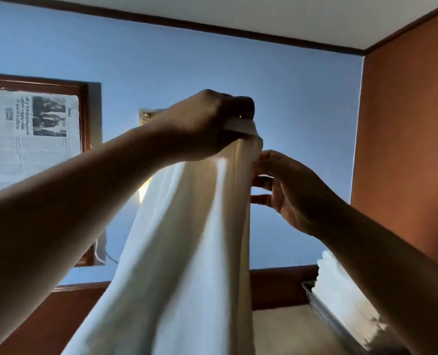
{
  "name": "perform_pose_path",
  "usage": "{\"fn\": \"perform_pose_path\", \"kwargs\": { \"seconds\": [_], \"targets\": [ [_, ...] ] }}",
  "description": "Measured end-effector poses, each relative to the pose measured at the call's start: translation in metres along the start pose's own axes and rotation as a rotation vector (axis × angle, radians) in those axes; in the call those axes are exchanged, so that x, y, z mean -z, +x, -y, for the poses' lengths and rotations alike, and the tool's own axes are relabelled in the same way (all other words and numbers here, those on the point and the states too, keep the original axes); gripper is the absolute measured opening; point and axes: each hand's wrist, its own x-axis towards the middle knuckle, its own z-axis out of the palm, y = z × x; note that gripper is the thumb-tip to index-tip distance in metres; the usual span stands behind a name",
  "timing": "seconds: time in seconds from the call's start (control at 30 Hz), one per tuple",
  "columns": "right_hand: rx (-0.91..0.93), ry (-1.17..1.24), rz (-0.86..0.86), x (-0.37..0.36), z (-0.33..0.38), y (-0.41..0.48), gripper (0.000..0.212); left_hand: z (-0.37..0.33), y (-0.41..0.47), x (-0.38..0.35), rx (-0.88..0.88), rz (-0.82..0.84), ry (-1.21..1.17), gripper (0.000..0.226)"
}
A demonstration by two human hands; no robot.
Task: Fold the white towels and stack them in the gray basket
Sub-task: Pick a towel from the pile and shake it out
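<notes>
Towel hangs long-axis down from our left hand, clenched on its bunched top edge up high. Our right hand sits just below, fingers at the towel's right edge; whether they pinch it we cannot tell. Gray basket stands lower right.

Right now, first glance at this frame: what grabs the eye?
A white towel hangs down the middle of the frame, bunched at its top in the grip of the left hand, raised against the blue wall. The right hand has its fingers at the towel's right edge just below. At lower right, folded white towels sit stacked in the gray basket.
</notes>
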Motion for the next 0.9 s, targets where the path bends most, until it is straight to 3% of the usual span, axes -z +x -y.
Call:
{"fn": "perform_pose_path", "kwargs": {
  "seconds": [0.1, 0.23, 0.37, 0.43, 0.57, 0.7, 0.9],
  "targets": [
    [0.061, -0.107, 0.009, 0.034, 0.005, -0.019, 0.034, -0.039, 0.018, -0.016, 0.004, 0.029, -0.009, 0.015],
    [0.041, -0.138, -0.099, 0.062, 0.005, -0.044, 0.023, -0.074, 0.026, -0.03, 0.09, 0.079, 0.041, 0.021],
    [0.077, -0.192, -0.161, 0.079, 0.008, -0.057, 0.025, -0.098, 0.015, -0.043, 0.406, 0.159, 0.06, 0.028],
    [0.226, -0.477, -0.218, 0.089, 0.002, -0.057, 0.018, -0.107, 0.01, -0.052, 0.554, 0.168, 0.051, 0.026],
    [0.328, -0.913, -0.146, 0.113, -0.022, -0.072, 0.016, -0.126, -0.012, -0.081, 0.961, 0.032, -0.41, 0.024],
    [0.211, -1.138, -0.168, 0.145, -0.072, -0.098, 0.027, -0.139, -0.04, -0.113, 1.241, -0.133, -0.629, 0.027],
    [-0.207, -1.234, -0.217, 0.209, -0.175, -0.162, 0.03, -0.127, -0.103, -0.129, 1.345, -0.159, -0.401, 0.027]
  ]
}}
